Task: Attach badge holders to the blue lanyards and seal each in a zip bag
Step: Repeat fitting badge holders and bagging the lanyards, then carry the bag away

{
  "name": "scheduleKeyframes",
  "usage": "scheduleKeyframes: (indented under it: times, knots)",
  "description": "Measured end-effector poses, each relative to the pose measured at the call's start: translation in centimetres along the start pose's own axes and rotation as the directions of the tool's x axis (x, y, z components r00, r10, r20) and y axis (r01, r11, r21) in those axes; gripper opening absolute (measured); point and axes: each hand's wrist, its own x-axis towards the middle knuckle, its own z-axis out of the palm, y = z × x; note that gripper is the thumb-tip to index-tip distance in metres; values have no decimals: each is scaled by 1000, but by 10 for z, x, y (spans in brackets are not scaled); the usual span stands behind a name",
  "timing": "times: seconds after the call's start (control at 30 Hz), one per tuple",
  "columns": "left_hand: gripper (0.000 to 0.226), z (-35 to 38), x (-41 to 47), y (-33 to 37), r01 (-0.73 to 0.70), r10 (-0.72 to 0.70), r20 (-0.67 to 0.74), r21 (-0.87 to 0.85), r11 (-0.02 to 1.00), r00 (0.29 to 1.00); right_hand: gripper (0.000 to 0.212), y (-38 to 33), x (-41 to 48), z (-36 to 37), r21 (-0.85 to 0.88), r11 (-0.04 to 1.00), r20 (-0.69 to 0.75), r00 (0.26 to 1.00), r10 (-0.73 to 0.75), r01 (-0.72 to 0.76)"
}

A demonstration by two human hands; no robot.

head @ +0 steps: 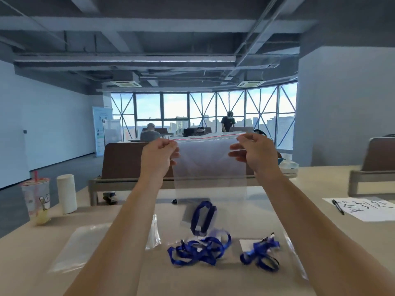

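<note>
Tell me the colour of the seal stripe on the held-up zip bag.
Red, along the top of the zip bag; the head view shows it.

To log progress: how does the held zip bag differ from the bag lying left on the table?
The held zip bag hangs upright, its top corners pinched by the left hand and right hand; the table bag lies flat on the table, untouched. Both are clear.

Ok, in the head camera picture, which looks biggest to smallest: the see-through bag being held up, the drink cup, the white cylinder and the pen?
1. zip bag, though held up nearer the camera.
2. drink cup and white cylinder look about alike.
3. pen.
</note>
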Motion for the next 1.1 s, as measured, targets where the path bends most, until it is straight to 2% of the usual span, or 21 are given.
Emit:
scheduleKeyframes:
  times: [0.3, 0.67, 0.83, 1.1]
  knots:
    - [11, 99, -47, 11, -8, 16, 183, -47, 999, 983, 8, -17, -25, -117, -28, 1000, -173, 985, 5, -10]
    - [11, 204, -92, -9, 41, -1, 368, -103, 994, 930, 9, -12, -46, -232, -190, 979, -339, 941, -1, -68]
    - [13, 247, -92, -34, 34, -10, 403, -52, 998, 915, 12, 17, -30, -266, -264, 957, -357, 934, 21, -122]
    - [16, 308, -69, -111, 65, -84, 431, 60, 996, 899, 12, 100, 20, -300, -254, 936, -367, 920, 140, -243]
